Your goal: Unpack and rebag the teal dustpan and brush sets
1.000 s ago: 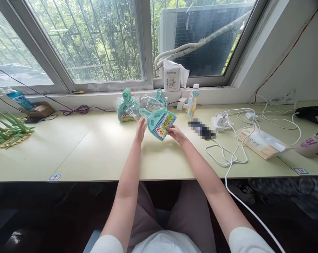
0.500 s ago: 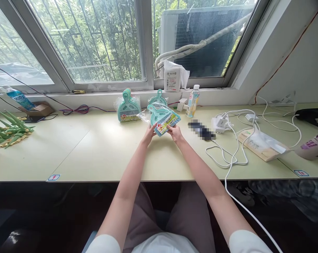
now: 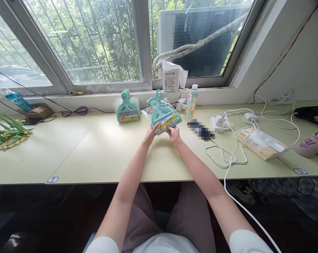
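Between my two hands is a mint-green dustpan-and-brush set (image 3: 163, 115) in clear plastic, tilted, its handle pointing away from me. My left hand (image 3: 150, 135) grips its lower left corner, and my right hand (image 3: 174, 134) grips the lower edge, thumb on the yellow label. Directly behind it, partly hidden, stands another green set (image 3: 158, 95). A wrapped stack of similar sets (image 3: 127, 107) stands to the left, near the windowsill.
Right of my hands lie a blurred dark object (image 3: 200, 130), white cables with a charger (image 3: 220, 123) and a tissue pack (image 3: 263, 143). A drink bottle (image 3: 192, 101) stands behind. Green spiky plants (image 3: 8, 131) lie far left.
The held set has turned a little, its handle now more upright and its lower edge less steeply slanted. Both hands still grip it. The camera view has shifted slightly.
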Tool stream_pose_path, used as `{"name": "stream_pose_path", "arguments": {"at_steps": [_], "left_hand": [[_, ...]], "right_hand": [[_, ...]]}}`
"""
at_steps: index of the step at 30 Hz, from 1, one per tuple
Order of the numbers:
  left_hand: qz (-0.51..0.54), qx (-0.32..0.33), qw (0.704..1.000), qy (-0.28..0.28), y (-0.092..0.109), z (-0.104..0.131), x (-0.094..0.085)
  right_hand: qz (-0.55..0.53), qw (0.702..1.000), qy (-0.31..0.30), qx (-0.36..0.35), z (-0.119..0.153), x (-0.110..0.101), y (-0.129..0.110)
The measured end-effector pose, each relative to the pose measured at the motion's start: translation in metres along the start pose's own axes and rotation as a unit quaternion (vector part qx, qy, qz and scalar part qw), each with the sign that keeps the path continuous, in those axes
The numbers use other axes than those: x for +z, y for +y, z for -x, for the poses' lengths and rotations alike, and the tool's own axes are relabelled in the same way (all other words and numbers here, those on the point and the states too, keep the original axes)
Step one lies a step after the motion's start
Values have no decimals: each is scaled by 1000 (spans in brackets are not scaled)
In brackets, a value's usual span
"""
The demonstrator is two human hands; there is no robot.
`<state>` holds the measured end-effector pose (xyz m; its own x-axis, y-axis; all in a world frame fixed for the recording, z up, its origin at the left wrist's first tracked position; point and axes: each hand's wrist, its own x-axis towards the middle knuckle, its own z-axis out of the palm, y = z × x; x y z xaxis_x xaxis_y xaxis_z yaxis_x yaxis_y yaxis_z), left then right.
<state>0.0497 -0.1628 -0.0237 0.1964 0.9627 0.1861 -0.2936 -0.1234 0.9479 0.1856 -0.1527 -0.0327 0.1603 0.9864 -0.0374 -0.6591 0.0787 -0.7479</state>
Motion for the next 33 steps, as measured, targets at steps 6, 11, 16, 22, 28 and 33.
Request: {"name": "stream_pose_path", "arguments": {"at_steps": [6, 11, 16, 22, 28, 33], "left_hand": [[-31, 89, 995, 44, -6, -3, -5], [-16, 82, 995, 46, -9, -5, -4], [-18, 54, 998, 36, -8, -5, -2], [-14, 41, 999, 27, -7, -3, 0], [-21, 39, 999, 10, -5, -2, -2], [-25, 37, 999, 10, -4, 2, 2]], "right_hand": [[3, 999, -17, 41, 2, 2, -1], [9, 998, 19, 57, -4, -6, -11], [3, 995, 79, 55, -14, -17, -15], [-4, 995, 87, 46, -17, -21, -9], [-19, 992, 97, 75, -17, -21, -12], [5, 991, 107, 85, -19, -24, -12]]}}
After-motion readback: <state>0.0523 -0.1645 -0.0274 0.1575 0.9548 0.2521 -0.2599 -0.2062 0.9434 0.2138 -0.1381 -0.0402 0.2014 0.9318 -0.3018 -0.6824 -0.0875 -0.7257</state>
